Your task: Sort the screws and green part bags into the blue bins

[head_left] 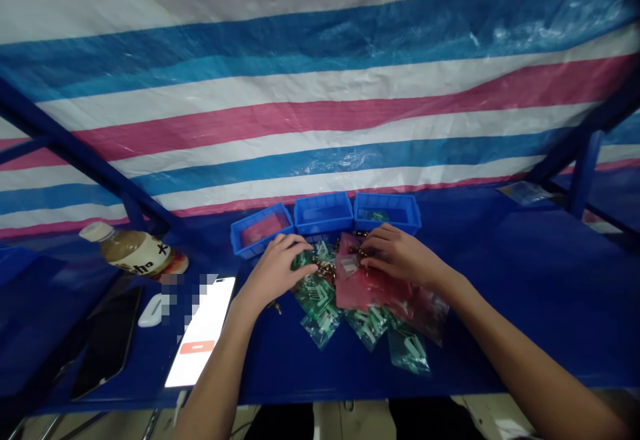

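My left hand rests at the left side of a heap, its fingers spread and bent and the thumb apart, beside small brass-coloured metal parts. On the other side, my right hand bends over a pink-red plastic bag and more small metal parts, its fingers apart and partly hiding them. I see no held thing in either hand. Around and under the red bags lie several clear greenish bags with pale, stick-like pieces inside.
Behind the heap stand three blue bins: the left bin holds something pink, the middle bin, and the right bin with greenish pieces. Left on the blue table are a bottle, a lit phone, a white case and a dark tablet-like device.
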The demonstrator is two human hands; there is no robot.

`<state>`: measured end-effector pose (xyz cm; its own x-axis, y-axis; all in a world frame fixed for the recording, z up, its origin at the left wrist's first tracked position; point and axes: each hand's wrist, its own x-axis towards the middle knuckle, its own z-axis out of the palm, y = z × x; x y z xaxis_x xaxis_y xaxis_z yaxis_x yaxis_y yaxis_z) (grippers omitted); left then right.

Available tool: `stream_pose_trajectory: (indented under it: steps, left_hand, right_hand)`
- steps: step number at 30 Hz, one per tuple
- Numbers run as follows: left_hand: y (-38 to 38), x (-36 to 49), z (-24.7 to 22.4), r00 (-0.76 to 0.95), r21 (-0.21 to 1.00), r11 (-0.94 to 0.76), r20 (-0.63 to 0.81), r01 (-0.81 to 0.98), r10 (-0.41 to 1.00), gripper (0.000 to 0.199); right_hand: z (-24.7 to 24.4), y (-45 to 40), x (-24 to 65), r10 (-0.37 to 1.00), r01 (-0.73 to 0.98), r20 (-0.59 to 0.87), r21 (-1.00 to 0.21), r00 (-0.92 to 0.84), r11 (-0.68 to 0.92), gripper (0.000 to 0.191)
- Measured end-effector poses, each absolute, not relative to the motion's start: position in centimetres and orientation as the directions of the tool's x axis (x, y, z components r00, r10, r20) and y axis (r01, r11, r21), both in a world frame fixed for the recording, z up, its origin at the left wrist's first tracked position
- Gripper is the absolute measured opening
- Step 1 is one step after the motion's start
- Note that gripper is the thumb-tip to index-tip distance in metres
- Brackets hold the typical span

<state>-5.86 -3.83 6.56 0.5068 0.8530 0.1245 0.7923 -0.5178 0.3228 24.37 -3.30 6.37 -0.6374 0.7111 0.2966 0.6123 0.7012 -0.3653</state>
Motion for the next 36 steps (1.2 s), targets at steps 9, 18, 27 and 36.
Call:
stream_pose_trajectory:
  steps: [9, 18, 27, 36]
  left_hand:
    - [-4.6, -3.2, 5.6, 0.6, 0.332, -0.604, 0.127, 0.724, 0.79, 0.021]
    - [-4.4, -3.3, 4.8, 0.49, 0.385, -0.56, 0.272, 0.734, 0.828, 0.019]
    - [-3.9, -3.8, 5.1, 0.489, 0.495, -0.501, 0.165, 0.71, 0.856, 0.01]
    - [-3.7, -4.0, 5.8, 0.361, 0.649, -0.409, 0.216, 0.641, 0.907, 0.01]
  right_hand:
    - [6.2, -4.4, 23.2, 0.715, 0.671, 0.316, -0.254, -0.624, 0.697, 0.029]
    - [6.0, -4.3, 23.1, 0.651, 0.647, 0.437, -0.182, -0.621, 0.74, 0.026]
    - [5.6, -4.0, 23.1, 0.645, 0.656, 0.445, -0.155, -0.621, 0.738, 0.028]
    - [5.1, -4.0, 22.8, 0.65, 0.68, 0.477, -0.137, -0.592, 0.72, 0.029]
